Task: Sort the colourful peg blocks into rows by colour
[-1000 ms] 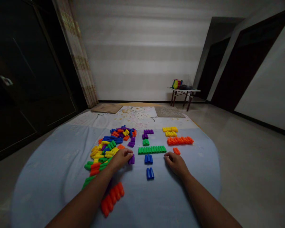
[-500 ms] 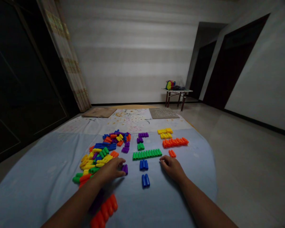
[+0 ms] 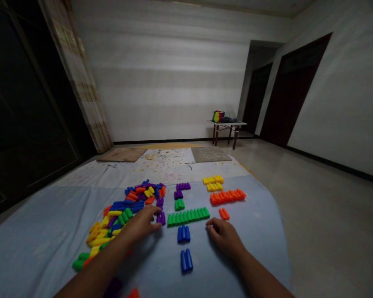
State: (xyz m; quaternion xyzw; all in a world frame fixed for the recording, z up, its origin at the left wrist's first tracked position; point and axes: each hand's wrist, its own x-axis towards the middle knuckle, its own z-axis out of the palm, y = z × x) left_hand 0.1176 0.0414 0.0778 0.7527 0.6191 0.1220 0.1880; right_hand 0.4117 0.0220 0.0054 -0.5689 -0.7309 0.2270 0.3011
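Observation:
My left hand (image 3: 143, 222) reaches in from the left, thumb and fingers closed around a purple pair of joined plastic tubes (image 3: 161, 218) at the left end of a green row of joined tubes (image 3: 189, 217). My right hand (image 3: 226, 236) rests low over the cloth, fingers loosely bent and thumb a little apart, with nothing in it. Its fingertips are near the right end of the green row. An orange pair (image 3: 224, 214) lies just beyond it. Between my hands sit a blue set of three (image 3: 183, 234) and a blue pair (image 3: 186, 261).
A mixed heap of coloured tubes (image 3: 121, 217) lies left, partly behind my left forearm. Farther off are purple (image 3: 183, 186), small green (image 3: 179, 205), yellow (image 3: 213, 180) and orange rows (image 3: 228, 197). Two flat boards (image 3: 210, 154) lie at the cloth's far edge.
My left hand has moved the purple pair away from me, from beside the blue set to beside the green row. The camera view has tilted up; my right hand has barely moved.

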